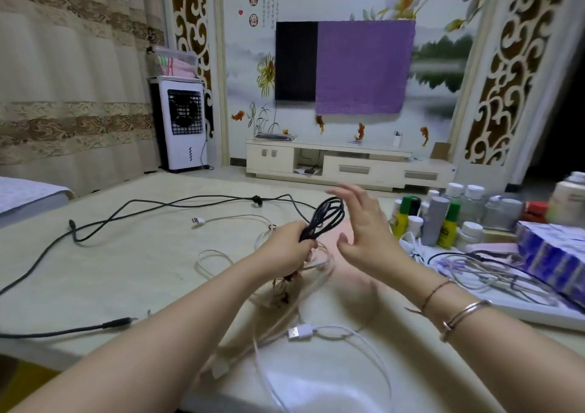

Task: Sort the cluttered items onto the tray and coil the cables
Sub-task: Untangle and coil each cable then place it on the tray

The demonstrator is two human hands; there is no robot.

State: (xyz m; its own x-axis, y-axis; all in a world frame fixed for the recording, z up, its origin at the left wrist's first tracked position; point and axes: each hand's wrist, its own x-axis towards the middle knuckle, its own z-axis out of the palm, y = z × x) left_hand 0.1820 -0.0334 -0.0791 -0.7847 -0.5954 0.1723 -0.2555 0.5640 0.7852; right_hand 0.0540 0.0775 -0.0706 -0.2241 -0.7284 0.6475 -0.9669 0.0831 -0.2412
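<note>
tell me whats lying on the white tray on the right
On the tray lie loose grey and black cables and a blue patterned box. What lies under the box is hidden.

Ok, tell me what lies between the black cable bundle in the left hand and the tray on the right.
The open right hand is directly between the black cable bundle, gripped by the left hand, and the tray. The tray already holds coiled cables and a blue box.

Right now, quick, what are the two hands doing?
Left hand: gripping the coiled black cable.
Right hand: open, fingers spread, holding nothing.
</note>
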